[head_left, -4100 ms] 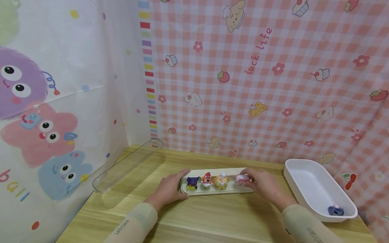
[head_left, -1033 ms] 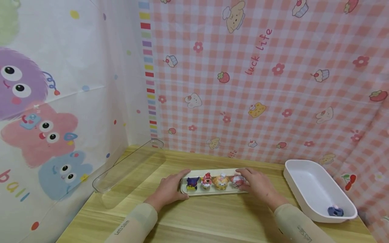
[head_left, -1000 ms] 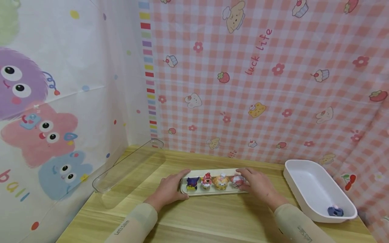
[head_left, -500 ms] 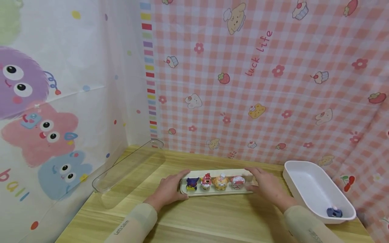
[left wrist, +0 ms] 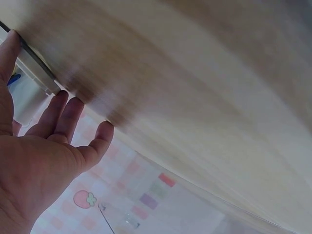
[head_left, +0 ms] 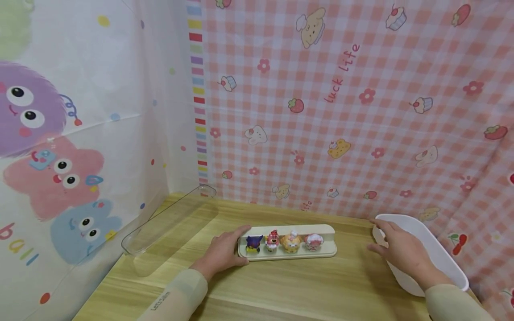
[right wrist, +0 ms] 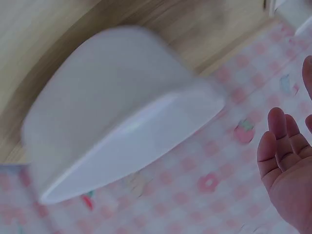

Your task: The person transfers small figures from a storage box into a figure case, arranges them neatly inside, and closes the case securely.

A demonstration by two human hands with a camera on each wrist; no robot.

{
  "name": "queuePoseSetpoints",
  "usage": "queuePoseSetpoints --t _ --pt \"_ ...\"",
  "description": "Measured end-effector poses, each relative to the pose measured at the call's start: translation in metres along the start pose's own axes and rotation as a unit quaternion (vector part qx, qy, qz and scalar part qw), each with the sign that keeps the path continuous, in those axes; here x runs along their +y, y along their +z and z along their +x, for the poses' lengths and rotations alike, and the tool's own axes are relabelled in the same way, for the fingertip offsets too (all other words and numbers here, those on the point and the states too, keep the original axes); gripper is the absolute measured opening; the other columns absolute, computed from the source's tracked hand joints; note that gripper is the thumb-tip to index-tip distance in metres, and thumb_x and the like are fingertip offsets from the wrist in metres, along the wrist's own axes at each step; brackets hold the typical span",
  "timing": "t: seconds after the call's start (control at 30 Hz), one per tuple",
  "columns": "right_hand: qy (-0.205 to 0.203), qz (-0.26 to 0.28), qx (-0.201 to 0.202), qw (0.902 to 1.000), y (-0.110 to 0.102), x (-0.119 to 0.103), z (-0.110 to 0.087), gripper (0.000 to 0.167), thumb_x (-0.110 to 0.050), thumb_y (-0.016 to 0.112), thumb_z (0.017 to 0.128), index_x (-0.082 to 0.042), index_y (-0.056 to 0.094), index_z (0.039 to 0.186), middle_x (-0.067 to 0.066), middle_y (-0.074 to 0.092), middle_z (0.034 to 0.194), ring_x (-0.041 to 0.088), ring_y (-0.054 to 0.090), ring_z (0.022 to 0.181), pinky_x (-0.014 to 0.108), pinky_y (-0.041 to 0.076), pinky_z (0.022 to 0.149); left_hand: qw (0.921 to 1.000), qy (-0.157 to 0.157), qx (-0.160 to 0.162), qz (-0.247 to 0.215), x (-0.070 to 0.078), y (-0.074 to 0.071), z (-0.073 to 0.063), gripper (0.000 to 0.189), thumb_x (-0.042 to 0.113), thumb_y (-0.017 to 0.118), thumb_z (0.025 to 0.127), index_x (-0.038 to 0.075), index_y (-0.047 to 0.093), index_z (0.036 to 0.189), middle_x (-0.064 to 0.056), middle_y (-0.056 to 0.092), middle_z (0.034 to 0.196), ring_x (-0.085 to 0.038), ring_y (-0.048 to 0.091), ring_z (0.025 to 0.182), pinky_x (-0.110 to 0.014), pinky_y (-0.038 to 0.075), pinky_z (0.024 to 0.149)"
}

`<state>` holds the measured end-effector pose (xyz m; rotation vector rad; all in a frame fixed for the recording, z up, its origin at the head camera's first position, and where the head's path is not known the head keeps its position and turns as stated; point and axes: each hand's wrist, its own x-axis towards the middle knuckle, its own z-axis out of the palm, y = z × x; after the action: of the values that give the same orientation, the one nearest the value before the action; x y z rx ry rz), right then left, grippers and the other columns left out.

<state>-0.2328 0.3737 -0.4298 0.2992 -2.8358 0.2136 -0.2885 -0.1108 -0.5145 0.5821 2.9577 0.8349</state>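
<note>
Head view: left hand [head_left: 222, 252] rests flat against the left end of the long cream tray [head_left: 326, 229], fingers pretty much straight, nothing gripped; the tray sits mid worktop [head_left: 281, 290] with four little toy figures in a row: a purple one [head_left: 253, 243], a red one [head_left: 272, 240], an orange one [head_left: 291, 240] and a pink one [head_left: 313, 241]; right hand [head_left: 397, 250] is well off to the right of the tray, fingers spread and loose, hovering at the near-left rim of the white tub [head_left: 445, 258]; can't tell if it's actually touching it; a clear plastic lid [head_left: 168, 218] leans along the left wall.

Left wrist view: left hand [left wrist: 34, 161] with fingers stretched out straight, fingertips up against the tray's edge [left wrist: 36, 73]; a bit of blue peeks beside the thumb; the rest is blurry wood.

Right wrist view: right hand [right wrist: 287, 165] open, fingers [right wrist: 278, 134] apart and empty; the white tub [right wrist: 117, 117] is close by, blurred, seen from its outer side.
</note>
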Motion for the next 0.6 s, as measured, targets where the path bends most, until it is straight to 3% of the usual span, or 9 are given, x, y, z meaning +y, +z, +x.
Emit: queuePoseSetpoints --t 0.17,0.37,0.47,0.6 --pt "0.040 -0.006 -0.019 0.9990 -0.016 0.036 -0.014 0.074 -0.039 0.085 0.090 -0.003 0.054 0.146 0.033 0.070 0.126 0.039 0.076 0.092 0.058 0.057 0.070 1.0000 -0.001 0.000 0.000 0.000 0.000 0.000 0.101 0.034 0.098 0.076 0.025 0.046 0.162 -0.012 0.065 0.151 -0.042 0.063 0.134 -0.071 0.044 0.108" --pt "0.096 -0.016 -0.094 0.9908 -0.026 0.077 -0.027 0.073 -0.051 0.082 0.090 0.002 0.063 0.136 0.038 0.067 0.123 0.056 0.066 0.103 0.065 0.054 0.071 1.0000 -0.001 0.003 0.000 -0.002 0.001 -0.001 0.102 0.034 0.098 0.076 0.025 0.046 0.162 -0.012 0.065 0.151 -0.042 0.063 0.133 -0.071 0.044 0.108" --pt "0.110 -0.016 -0.131 0.9852 -0.024 0.094 -0.035 0.068 -0.047 0.084 0.089 0.007 0.066 0.126 0.038 0.067 0.113 0.055 0.067 0.099 0.066 0.055 0.075 1.0000 -0.001 0.002 0.002 -0.002 0.001 -0.001 0.102 0.034 0.098 0.076 0.025 0.046 0.162 -0.012 0.065 0.151 -0.042 0.063 0.133 -0.070 0.045 0.107" --pt "0.156 -0.020 -0.193 0.9685 -0.019 0.109 -0.044 0.068 -0.047 0.085 0.087 0.009 0.066 0.120 0.031 0.071 0.102 0.048 0.070 0.092 0.069 0.055 0.077 1.0000 -0.003 0.000 0.001 -0.002 0.001 -0.001 0.102 0.034 0.098 0.076 0.025 0.045 0.162 -0.012 0.065 0.151 -0.042 0.063 0.133 -0.070 0.044 0.107"
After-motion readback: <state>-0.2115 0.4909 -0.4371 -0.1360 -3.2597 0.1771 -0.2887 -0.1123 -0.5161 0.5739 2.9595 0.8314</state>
